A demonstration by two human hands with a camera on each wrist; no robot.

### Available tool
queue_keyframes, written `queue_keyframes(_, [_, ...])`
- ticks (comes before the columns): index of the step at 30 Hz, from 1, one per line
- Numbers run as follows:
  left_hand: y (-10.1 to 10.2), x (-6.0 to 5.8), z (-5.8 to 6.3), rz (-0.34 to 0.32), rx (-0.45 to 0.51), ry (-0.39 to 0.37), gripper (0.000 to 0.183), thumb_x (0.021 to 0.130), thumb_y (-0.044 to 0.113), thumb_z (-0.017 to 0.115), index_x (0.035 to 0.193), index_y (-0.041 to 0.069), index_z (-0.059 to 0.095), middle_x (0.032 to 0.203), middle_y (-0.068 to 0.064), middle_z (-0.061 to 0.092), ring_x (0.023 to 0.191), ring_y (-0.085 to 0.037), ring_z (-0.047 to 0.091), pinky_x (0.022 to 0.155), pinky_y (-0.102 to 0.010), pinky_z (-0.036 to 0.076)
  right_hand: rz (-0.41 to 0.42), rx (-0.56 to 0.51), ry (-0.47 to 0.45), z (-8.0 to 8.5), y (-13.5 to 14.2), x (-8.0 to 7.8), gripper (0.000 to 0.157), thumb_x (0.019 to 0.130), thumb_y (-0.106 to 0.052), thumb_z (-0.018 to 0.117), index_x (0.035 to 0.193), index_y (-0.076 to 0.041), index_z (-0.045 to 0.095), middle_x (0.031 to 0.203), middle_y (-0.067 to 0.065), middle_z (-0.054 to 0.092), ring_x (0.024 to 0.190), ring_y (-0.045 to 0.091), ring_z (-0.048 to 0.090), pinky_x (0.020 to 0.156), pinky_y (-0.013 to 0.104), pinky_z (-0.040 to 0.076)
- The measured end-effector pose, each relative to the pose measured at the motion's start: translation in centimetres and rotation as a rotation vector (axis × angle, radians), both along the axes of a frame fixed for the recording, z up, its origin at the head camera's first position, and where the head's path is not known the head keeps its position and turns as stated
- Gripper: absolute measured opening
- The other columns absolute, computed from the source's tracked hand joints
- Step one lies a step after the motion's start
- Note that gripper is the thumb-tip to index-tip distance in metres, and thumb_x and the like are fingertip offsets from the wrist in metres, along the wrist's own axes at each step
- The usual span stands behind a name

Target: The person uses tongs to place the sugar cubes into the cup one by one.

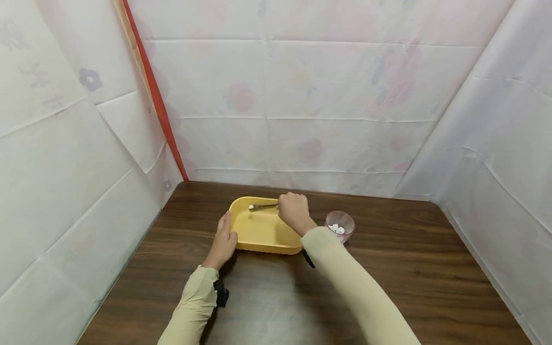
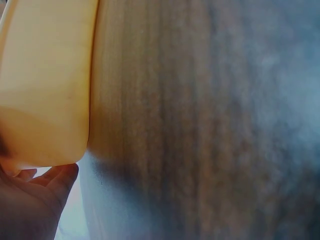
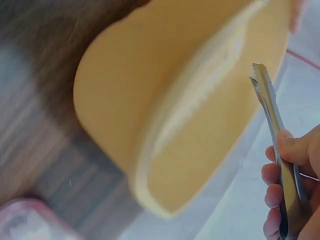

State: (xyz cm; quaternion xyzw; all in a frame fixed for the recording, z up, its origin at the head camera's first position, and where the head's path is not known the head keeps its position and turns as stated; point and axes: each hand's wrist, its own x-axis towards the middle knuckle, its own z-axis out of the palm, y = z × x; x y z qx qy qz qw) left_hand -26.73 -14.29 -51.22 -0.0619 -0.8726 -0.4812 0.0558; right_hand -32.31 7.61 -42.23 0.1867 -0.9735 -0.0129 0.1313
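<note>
My left hand (image 1: 223, 242) rests against the left end of a yellow tray (image 1: 260, 232), its fingers and thumb touching the outer wall. In the left wrist view its fingertips (image 2: 67, 172) meet the tray's corner. Over the tray, my right hand (image 1: 295, 211) grips metal tongs (image 1: 264, 206) that point left. A small white piece (image 1: 251, 207) shows at their tips in the head view. The right wrist view shows the serrated ends close together, with thumb and curled fingers around the handle of the tongs (image 3: 287, 185).
A clear pinkish bowl (image 1: 348, 221) with several white pieces (image 1: 338, 229) stands right of the tray, partly behind the right forearm. The dark wooden table (image 1: 409, 273) is bordered by white patterned sheets (image 1: 284, 96) at the back and sides.
</note>
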Motion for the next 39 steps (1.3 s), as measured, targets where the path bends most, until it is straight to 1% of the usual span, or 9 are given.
queue_keyframes(4, [-0.2,0.0,0.0,-0.004,-0.004,-0.007,0.069,0.092,0.001,0.037,0.152,0.002,0.004,0.155,-0.020,0.010,0.139,-0.032,0.017,0.109,-0.049,0.020,-0.018,-0.015,0.012,0.8,1.3,0.0,0.033,0.087,-0.028,0.069,0.057,-0.017,0.063,0.047,-0.005,0.043,0.043,0.010,0.036,0.042,0.028,0.038])
queue_keyframes(7, [-0.3,0.0,-0.2,-0.001,0.000,-0.009,0.069,0.092,0.001,0.037,0.153,0.003,0.004,0.155,-0.019,0.010,0.139,-0.032,0.017,0.109,-0.049,0.020,-0.023,-0.033,0.007,1.4,2.4,0.3,0.023,0.087,-0.027,0.069,0.067,-0.017,0.072,0.048,-0.005,0.045,0.043,0.010,0.036,0.042,0.027,0.038])
queue_keyframes(10, [-0.4,-0.1,-0.3,-0.001,0.004,-0.006,0.069,0.092,0.000,0.037,0.153,0.003,0.004,0.155,-0.019,0.010,0.139,-0.032,0.018,0.109,-0.049,0.021,-0.017,-0.061,-0.012,2.1,3.4,0.8,0.023,0.089,-0.024,0.068,0.067,-0.016,0.071,0.046,-0.005,0.040,0.043,0.010,0.032,0.041,0.025,0.030])
queue_keyframes(13, [-0.5,-0.2,-0.3,-0.008,0.000,0.005,0.069,0.092,0.000,0.037,0.152,0.002,0.003,0.155,-0.019,0.009,0.139,-0.033,0.017,0.108,-0.049,0.021,0.001,-0.080,0.013,2.8,4.7,1.4,0.025,0.088,-0.022,0.068,0.063,-0.016,0.067,0.044,-0.005,0.036,0.042,0.010,0.030,0.040,0.025,0.026])
queue_keyframes(19, [-0.6,-0.2,0.0,-0.012,0.005,0.006,0.069,0.091,0.002,0.036,0.152,0.002,0.004,0.156,-0.018,0.009,0.139,-0.032,0.019,0.108,-0.048,0.021,-0.001,-0.095,0.052,4.0,7.3,2.5,0.032,0.088,-0.019,0.067,0.058,-0.016,0.059,0.046,-0.003,0.040,0.043,0.013,0.037,0.040,0.028,0.030])
queue_keyframes(23, [-0.7,-0.3,0.0,-0.013,-0.007,0.010,0.069,0.092,0.002,0.037,0.152,0.002,0.003,0.155,-0.018,0.010,0.138,-0.032,0.020,0.108,-0.048,0.022,-0.024,-0.105,0.062,4.8,9.0,3.2,0.022,0.087,-0.020,0.068,0.066,-0.016,0.067,0.052,-0.001,0.050,0.047,0.015,0.045,0.040,0.031,0.035])
queue_keyframes(27, [-0.8,-0.4,-0.1,-0.013,-0.010,0.014,0.068,0.092,0.002,0.037,0.152,0.001,0.005,0.155,-0.018,0.010,0.138,-0.032,0.020,0.108,-0.048,0.022,-0.034,-0.131,0.110,5.4,10.8,3.8,0.010,0.085,-0.022,0.071,0.077,-0.015,0.075,0.060,0.001,0.059,0.051,0.018,0.051,0.042,0.036,0.041])
queue_keyframes(34, [-0.8,-0.4,-0.2,-0.010,-0.011,0.005,0.068,0.092,0.002,0.036,0.152,0.001,0.005,0.156,-0.018,0.010,0.139,-0.033,0.020,0.108,-0.049,0.022,-0.058,-0.165,0.145,6.0,14.2,5.4,0.010,0.082,-0.023,0.073,0.084,-0.014,0.076,0.067,0.006,0.064,0.055,0.027,0.056,0.043,0.041,0.042])
queue_keyframes(39, [-0.8,-0.4,-0.2,-0.010,-0.016,0.007,0.068,0.092,0.002,0.036,0.152,0.001,0.005,0.156,-0.018,0.010,0.139,-0.033,0.019,0.108,-0.049,0.022,-0.060,-0.164,0.156,6.1,16.6,6.8,0.015,0.082,-0.021,0.072,0.091,-0.011,0.077,0.079,0.009,0.070,0.063,0.031,0.062,0.045,0.042,0.044])
